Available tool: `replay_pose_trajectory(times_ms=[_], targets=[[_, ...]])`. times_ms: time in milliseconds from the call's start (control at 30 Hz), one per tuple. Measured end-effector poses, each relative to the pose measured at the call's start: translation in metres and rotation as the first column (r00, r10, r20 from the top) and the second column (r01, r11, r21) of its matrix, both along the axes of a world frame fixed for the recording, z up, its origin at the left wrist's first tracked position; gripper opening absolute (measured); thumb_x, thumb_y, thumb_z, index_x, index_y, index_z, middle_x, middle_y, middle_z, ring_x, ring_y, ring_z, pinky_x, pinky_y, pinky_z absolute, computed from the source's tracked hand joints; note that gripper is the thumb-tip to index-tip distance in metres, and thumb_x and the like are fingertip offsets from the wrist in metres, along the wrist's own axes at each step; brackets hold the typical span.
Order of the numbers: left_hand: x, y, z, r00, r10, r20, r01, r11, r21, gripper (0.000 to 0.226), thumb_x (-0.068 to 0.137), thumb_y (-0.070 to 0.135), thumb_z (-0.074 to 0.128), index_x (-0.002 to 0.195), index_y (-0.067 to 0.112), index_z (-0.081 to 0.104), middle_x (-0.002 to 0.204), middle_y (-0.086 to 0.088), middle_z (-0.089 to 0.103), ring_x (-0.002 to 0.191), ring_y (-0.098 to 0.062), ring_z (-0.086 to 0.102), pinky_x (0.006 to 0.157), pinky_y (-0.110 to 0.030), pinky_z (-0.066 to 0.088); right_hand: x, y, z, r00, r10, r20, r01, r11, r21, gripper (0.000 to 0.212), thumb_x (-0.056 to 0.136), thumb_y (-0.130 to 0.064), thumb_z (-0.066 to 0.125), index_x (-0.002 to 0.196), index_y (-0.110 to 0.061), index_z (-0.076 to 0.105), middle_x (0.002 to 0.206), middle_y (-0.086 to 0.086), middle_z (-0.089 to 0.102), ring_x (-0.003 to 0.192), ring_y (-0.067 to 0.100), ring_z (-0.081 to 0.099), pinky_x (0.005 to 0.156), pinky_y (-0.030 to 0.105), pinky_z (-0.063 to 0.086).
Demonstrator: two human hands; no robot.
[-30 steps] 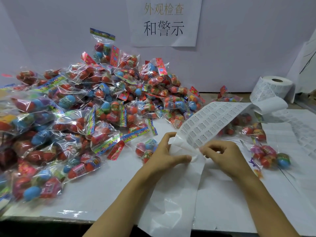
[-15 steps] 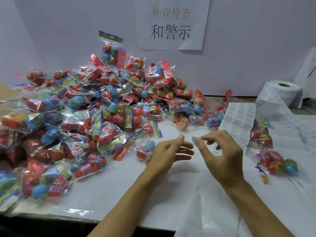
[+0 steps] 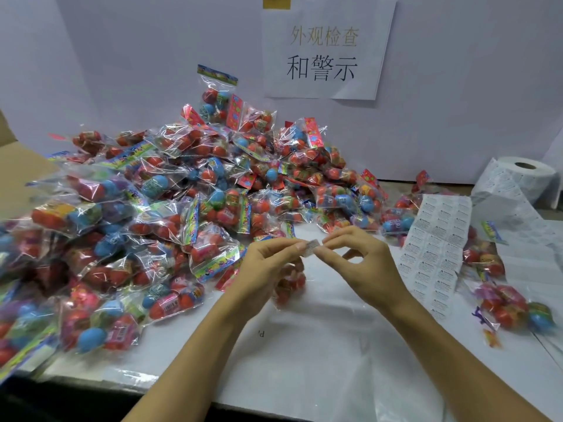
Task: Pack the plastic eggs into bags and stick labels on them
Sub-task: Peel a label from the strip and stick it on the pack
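White paper label (image 3: 311, 247) pinched between left hand (image 3: 268, 269) and right hand (image 3: 364, 266) fingertips; held above tabletop (image 3: 304, 345), likely readying to stick onto clear egg bag (image 3: 289, 284).

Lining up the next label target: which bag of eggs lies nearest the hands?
The bag of eggs lying under the left hand, partly hidden by its fingers. Other bags lie in the pile farther left or beyond the label sheet.
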State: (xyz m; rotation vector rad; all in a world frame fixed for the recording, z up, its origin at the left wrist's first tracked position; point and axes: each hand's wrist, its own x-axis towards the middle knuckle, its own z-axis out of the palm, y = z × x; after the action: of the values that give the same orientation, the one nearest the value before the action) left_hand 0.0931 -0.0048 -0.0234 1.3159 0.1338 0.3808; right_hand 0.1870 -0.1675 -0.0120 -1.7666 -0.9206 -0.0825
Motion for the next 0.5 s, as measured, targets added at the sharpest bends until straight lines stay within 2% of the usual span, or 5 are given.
replay_pose_trajectory(times_ms=[67,200,300,400,500], targets=[[-0.001,0.007,-0.004,0.999,0.030,-0.017,-0.030,0.998,0.049,0.015,0.091,0.011,0.071,0.095,-0.001,0.080,0.074,-0.008,0.068,0.057,-0.015,0.055,0.054,-0.020,0.043,0.004,0.007,-0.003,0.997,0.037,-0.067,-0.038,0.999,-0.026,0.012,0.083,-0.026,0.081,0.080,-0.015,0.077,0.101,-0.006,0.069,0.100,0.008,0.065,0.075,0.032,0.056],[-0.003,0.007,-0.013,0.984,0.173,-0.046,-0.157,0.959,0.237,0.011,0.094,0.013,0.072,0.098,0.007,0.080,0.072,0.000,0.071,0.057,-0.013,0.059,0.054,-0.020,0.046,0.005,0.015,-0.016,0.976,0.049,-0.210,-0.051,0.999,-0.008,0.013,0.084,-0.017,0.081,0.074,-0.013,0.073,0.103,-0.008,0.069,0.102,0.006,0.065,0.077,0.033,0.054],[-0.006,0.006,-0.022,0.862,0.478,0.168,-0.472,0.636,0.611,0.005,0.093,0.011,0.074,0.096,0.009,0.077,0.073,0.010,0.067,0.061,-0.004,0.061,0.061,-0.015,0.045,0.006,0.016,-0.029,0.931,-0.017,-0.365,0.052,0.995,0.086,0.010,0.086,-0.018,0.080,0.080,-0.021,0.072,0.093,-0.012,0.072,0.097,0.008,0.066,0.080,0.034,0.055],[-0.011,0.008,-0.026,0.727,0.574,0.376,-0.591,0.246,0.768,0.009,0.089,0.016,0.074,0.087,0.007,0.073,0.074,0.002,0.062,0.074,-0.018,0.054,0.068,-0.030,0.043,0.009,0.011,-0.033,0.878,-0.001,-0.479,0.065,0.991,0.116,0.021,0.089,-0.021,0.076,0.101,-0.037,0.070,0.097,-0.011,0.073,0.094,0.009,0.068,0.069,0.023,0.055],[-0.013,0.010,-0.034,0.793,0.567,0.225,-0.381,0.172,0.909,0.025,0.088,0.028,0.078,0.095,0.004,0.078,0.097,-0.008,0.067,0.101,-0.030,0.053,0.086,-0.039,0.046,0.012,0.007,-0.033,0.852,0.008,-0.523,0.054,0.993,0.104,0.048,0.090,-0.020,0.074,0.122,-0.050,0.056,0.108,-0.005,0.068,0.091,0.009,0.068,0.065,0.021,0.056]])
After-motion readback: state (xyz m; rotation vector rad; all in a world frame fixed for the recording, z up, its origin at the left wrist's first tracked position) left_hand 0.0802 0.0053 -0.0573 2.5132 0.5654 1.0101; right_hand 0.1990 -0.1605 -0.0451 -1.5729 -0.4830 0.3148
